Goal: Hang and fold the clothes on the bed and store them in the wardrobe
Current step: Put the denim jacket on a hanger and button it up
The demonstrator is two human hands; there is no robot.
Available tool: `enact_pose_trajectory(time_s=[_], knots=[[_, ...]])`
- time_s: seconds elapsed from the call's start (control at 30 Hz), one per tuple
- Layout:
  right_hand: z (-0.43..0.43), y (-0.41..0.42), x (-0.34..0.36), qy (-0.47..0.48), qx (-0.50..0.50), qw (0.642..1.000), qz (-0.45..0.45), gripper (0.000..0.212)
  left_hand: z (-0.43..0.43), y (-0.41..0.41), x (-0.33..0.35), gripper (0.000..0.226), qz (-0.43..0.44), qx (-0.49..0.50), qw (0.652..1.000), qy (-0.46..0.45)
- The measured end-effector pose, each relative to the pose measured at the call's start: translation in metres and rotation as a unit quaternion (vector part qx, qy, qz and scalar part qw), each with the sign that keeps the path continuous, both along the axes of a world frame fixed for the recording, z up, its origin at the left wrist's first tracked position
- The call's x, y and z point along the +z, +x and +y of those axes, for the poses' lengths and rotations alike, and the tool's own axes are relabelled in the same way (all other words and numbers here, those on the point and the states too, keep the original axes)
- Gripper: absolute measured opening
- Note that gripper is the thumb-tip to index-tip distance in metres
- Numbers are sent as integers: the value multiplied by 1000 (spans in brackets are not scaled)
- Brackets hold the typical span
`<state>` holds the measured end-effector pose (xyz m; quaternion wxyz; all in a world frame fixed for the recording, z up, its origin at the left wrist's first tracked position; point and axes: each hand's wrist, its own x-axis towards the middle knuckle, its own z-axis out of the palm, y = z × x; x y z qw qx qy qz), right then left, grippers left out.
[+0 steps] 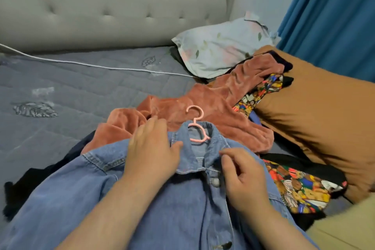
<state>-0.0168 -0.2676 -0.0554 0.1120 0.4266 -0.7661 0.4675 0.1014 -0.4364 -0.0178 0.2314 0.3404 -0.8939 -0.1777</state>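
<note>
Grey quilted bed with a tufted headboard fills the scene, and a blue curtain hangs at the far right. Spread across the near side of the bed, front up and collar toward the headboard, lies a denim shirt, the biggest of the clothes. A brown cushion rests at the right edge. A rust velvet garment lies crumpled just beyond the shirt's collar, reaching toward a floral pillow near the headboard. A bear-print garment is bunched between the shirt and the cushion, and a black garment shows from under the shirt's sleeve on the left. Both hands are at the collar: the left hand lies flat with straight fingers on the denim beside it, thumb against the collar, while the right hand has its fingers curled, pinching the collar's other edge. A pink hanger sits inside the neck opening, its hook resting on the velvet
</note>
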Motion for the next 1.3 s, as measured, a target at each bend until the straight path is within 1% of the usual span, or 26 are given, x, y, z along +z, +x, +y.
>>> enact_pose_trajectory(time_s=[0.03, 0.07, 0.1, 0.13, 0.17, 0.2, 0.23, 0.3, 0.4, 0.43, 0.5, 0.57, 0.6, 0.63, 0.67, 0.7, 0.73, 0.83, 0.87, 0.93, 1.0, 1.1, 1.17, 1.23, 1.3], knots=[[-8, -12, 11, 18, -40, 999, 21, 22, -12, -8, 0, 39, -68, -10, 997, 28], [-15, -24, 20, 86, -69, 994, 20, 27, -21, -14, -1, 44, -125, -22, 990, 67], [-23, -35, 25, 198, -88, 976, 1, 34, -25, -19, -4, 49, -175, -33, 979, 97], [-28, -42, 24, 311, -93, 945, -32, 39, -25, -20, -11, 53, -219, -42, 969, 103], [-31, -44, 21, 384, -81, 917, -67, 43, -24, -18, -16, 54, -253, -48, 961, 99], [-32, -44, 19, 417, -63, 902, -95, 47, -24, -15, -18, 48, -267, -48, 958, 92], [-32, -42, 20, 423, -52, 897, -119, 48, -23, -11, -18, 39, -264, -49, 959, 93], [-27, -37, 33, 400, -39, 902, -160, 43, -20, -1, -7, 31, -222, -54, 968, 107], [-11, -35, 76, 317, 6, 914, -252, 24, -11, 18, 31, 23, -151, -72, 981, 94], [-3, -30, 93, 294, 32, 915, -274, 24, -7, 28, 46, 20, -140, -80, 982, 96], [13, -16, 130, 254, 88, 920, -285, 37, -6, 49, 78, 15, -120, -101, 982, 101], [23, 5, 169, 240, 128, 923, -272, 47, -10, 72, 112, 11, -105, -111, 982, 107], [26, 17, 188, 241, 138, 925, -260, 49, -11, 84, 129, 16, -89, -112, 983, 118], [28, 33, 207, 240, 146, 927, -247, 50, -11, 98, 148, 31, -70, -113, 982, 131], [31, 49, 228, 234, 153, 932, -229, 50, -9, 112, 168, 51, -48, -131, 982, 128], [34, 67, 249, 230, 154, 937, -214, 48, -7, 128, 188, 65, -35, -156, 979, 123], [37, 86, 270, 230, 148, 940, -202, 45, -5, 144, 207, 68, -26, -186, 975, 117], [41, 146, 335, 245, 117, 945, -182, 38, -1, 193, 262, 57, -8, -249, 963, 102], [40, 163, 360, 253, 108, 946, -169, 38, 1, 208, 286, 51, 10, -255, 962, 99], [34, 192, 413, 251, 80, 954, -143, 36, -6, 234, 330, 31, 45, -260, 960, 98], [24, 218, 470, 259, 76, 956, -117, 33, -12, 255, 379, 16, 70, -259, 959, 90], [7, 244, 545, 279, 78, 955, -70, 47, -25, 278, 453, 12, 97, -272, 956, 57], [0, 259, 589, 266, 93, 956, -76, 53, -33, 292, 501, 13, 126, -258, 957, 45], [0, 274, 626, 238, 115, 960, -95, 47, -41, 306, 544, 18, 143, -244, 958, 47], [1, 286, 661, 192, 109, 972, -81, 37, -52, 320, 586, 19, 132, -253, 958, 31]])
